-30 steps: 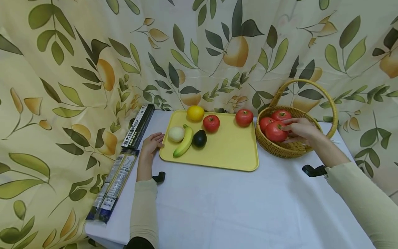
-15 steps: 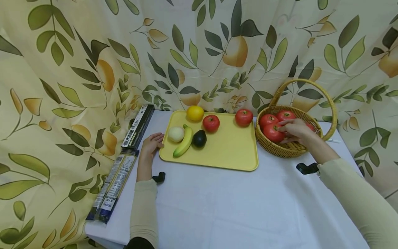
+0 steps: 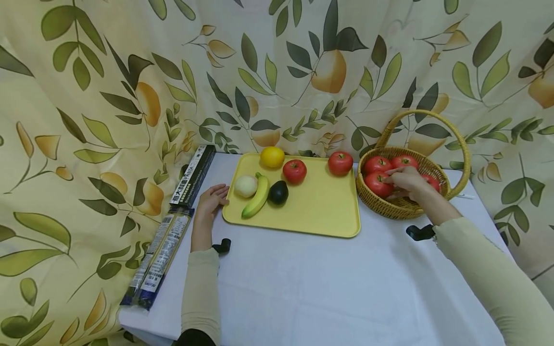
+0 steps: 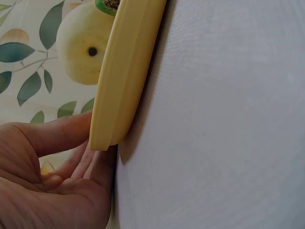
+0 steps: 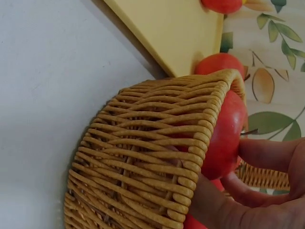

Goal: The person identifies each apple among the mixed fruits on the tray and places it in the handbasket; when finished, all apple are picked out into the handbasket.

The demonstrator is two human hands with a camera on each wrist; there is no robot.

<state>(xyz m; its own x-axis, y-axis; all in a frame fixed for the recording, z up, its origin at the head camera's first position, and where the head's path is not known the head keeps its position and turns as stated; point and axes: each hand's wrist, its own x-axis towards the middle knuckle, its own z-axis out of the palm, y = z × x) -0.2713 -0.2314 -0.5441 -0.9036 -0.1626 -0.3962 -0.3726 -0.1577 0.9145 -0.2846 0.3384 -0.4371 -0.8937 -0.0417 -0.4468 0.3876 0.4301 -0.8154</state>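
Observation:
In the head view my right hand reaches into the wicker basket and grips a red apple at its front left. The right wrist view shows fingers on that apple's side near its stem, with part of the hand hidden behind the woven wall. Several other red apples lie around it in the basket. My left hand rests at the left edge of the yellow tray. Its thumb touches the rim in the left wrist view, other fingers bent loosely beside the tray's end.
On the tray lie a lemon, a pale round fruit, a banana, an avocado and two red apples. A black pasta box and packets line the table's left side. The basket's handle arches above it.
My right hand has moved left inside the basket, the front apple shifting slightly left with it. Apples behind have shifted right, and one at the right has come into sight. My left hand stays put.

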